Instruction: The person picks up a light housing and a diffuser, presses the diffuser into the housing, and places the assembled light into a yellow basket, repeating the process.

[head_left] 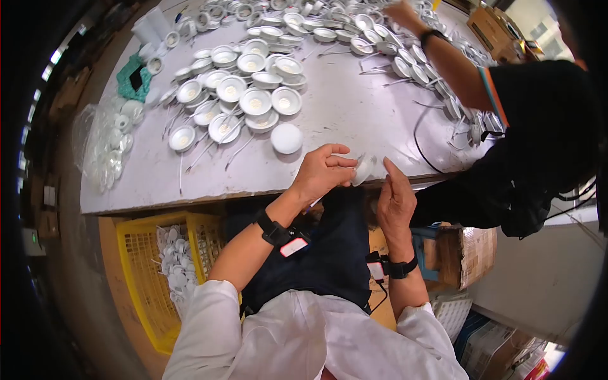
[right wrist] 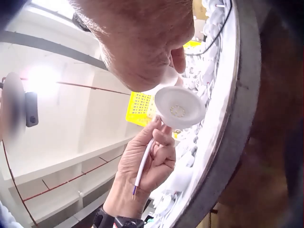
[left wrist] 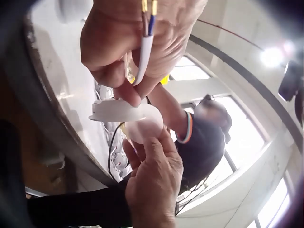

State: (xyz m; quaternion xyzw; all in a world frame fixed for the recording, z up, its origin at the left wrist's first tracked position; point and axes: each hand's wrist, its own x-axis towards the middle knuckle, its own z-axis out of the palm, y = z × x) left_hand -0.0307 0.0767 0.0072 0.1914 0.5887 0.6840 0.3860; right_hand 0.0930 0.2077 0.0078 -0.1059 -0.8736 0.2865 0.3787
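My left hand [head_left: 323, 171] pinches the back of a white round LED downlight [right wrist: 180, 107] over the table's front edge. Its open face shows a ring of small LEDs in the right wrist view. A white cable [right wrist: 144, 164] with bare blue and brown wire ends runs from the lamp along the left palm. Between thumb and fingers, my right hand [left wrist: 156, 178] holds a thin white round cover [left wrist: 145, 127] by its edge. In the left wrist view the cover stands tilted right at the lamp's rim and overlaps it.
Several open downlights [head_left: 231, 88] are heaped on the table [head_left: 354, 107], with one white-covered lamp [head_left: 286, 138] nearest. A plastic bag of white parts [head_left: 114, 145] lies at left. Below stands a yellow crate [head_left: 142, 278] of white discs. Another person's arm [head_left: 456, 69] reaches across at right.
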